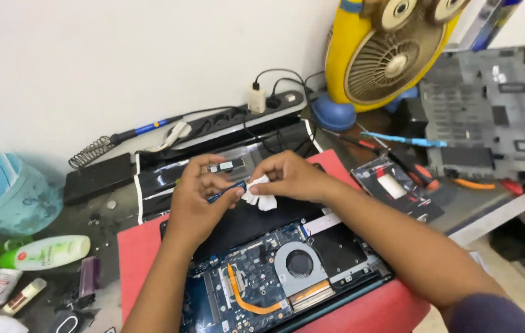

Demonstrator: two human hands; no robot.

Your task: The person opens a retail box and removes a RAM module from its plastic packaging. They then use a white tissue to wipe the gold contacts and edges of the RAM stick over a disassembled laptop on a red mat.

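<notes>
Surface (pixel 99 213) is cluttered grey, wall behind. Biggest item: opened laptop (pixel 287 271) at 6 o'clock, base cover off, sitting on a red mat (pixel 139 253), probably to keep it from sliding. Blue board, copper heat pipe (pixel 244 299) and fan (pixel 299 264) exposed. Removed cover (pixel 490 105) parked at 2 o'clock, out of the way. Yellow desk fan (pixel 385 55) at 1 o'clock. Blue tub (pixel 6 194) at 9 o'clock, power strip (pixel 237 114) at 12, soldering iron (pixel 133 132) at 11. Green bottle (pixel 49 251) at 8 o'clock.

Left hand (pixel 197 197) closed, pinching a thin blue stick (pixel 228 190) at one end, held level above the laptop. Right hand (pixel 290 176) closed on a white wipe (pixel 259 196), wipe pressed against the stick's tip, so left steadies, right rubs.
</notes>
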